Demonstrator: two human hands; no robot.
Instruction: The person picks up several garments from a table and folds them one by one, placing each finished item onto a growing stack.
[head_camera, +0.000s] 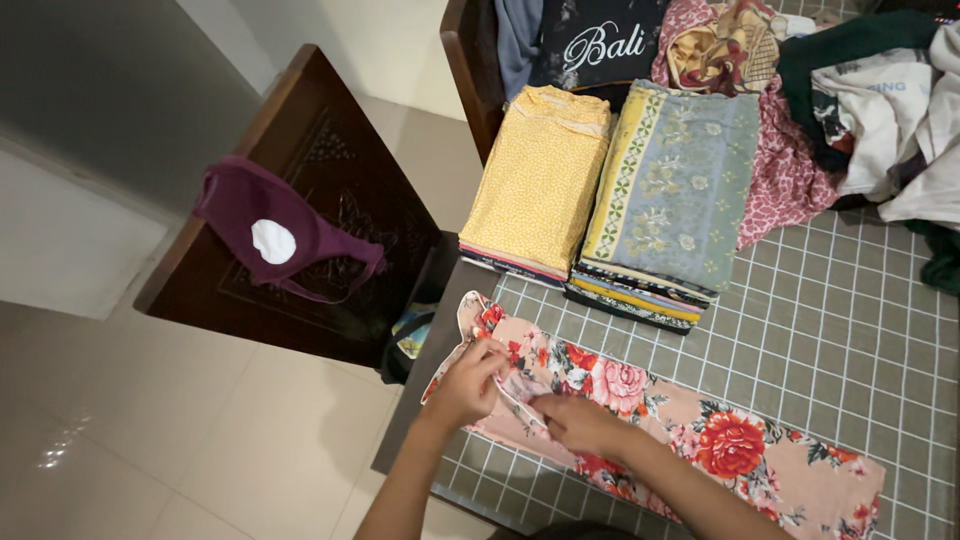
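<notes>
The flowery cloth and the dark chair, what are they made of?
The flowery cloth looks like thin, soft woven fabric, matte, maybe cotton or rayon: it creases and bends easily where the left hand and right hand pinch it. The dark chair looks like carved wood with a slightly shiny varnish: light glints on its brown surface and the carving shows.

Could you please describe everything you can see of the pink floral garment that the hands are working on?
The pink floral garment is a thin, soft-looking cloth, pale pink with large red and pink flowers and small leaves. It lies flat and stretched out lengthwise on the grid-patterned tablecloth, running from the table's left edge toward the lower right. Its left end is bunched and partly turned over, showing a pale edge. The left hand pinches that end, and the right hand presses on the cloth beside it. It lies apart from the folded stacks behind.
</notes>
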